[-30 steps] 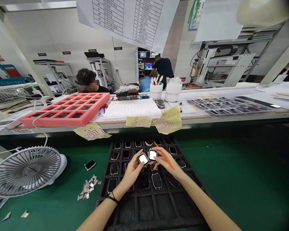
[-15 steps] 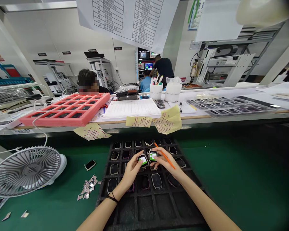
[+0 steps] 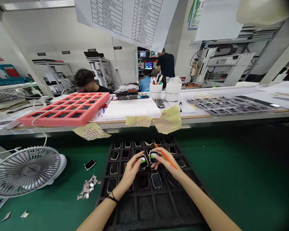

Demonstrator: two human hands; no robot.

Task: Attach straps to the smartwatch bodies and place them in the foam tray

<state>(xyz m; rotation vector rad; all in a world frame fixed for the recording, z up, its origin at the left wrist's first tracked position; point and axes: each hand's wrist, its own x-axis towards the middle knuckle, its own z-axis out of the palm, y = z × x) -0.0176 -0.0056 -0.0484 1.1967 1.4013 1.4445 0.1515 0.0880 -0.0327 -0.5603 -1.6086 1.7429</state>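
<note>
My left hand (image 3: 131, 170) is closed around a lit smartwatch (image 3: 143, 163), with the thumb at its screen. Close beside it, my right hand (image 3: 168, 160) grips a second smartwatch (image 3: 153, 158), also lit green and white. A thin orange stick (image 3: 165, 156), perhaps a pen, is tucked slantwise in the same hand. Both hands are over a black foam tray (image 3: 125, 208) divided into compartments. Dark-screened watches such as this one (image 3: 156, 180) lie in many of its cells, and the hands hide some of them.
On the green mat, a desk fan (image 3: 30, 170), a loose watch (image 3: 90, 165) and small scraps (image 3: 88, 187) lie to the left. The raised shelf holds a pink foam tray (image 3: 69, 109), paper sheets (image 3: 131, 107) and clear trays (image 3: 226, 106). People are beyond it.
The pictures on both watch screens have changed, with less green on the right one. My hands have barely moved. In the background, a standing person has straightened and a seated person's head is lower.
</note>
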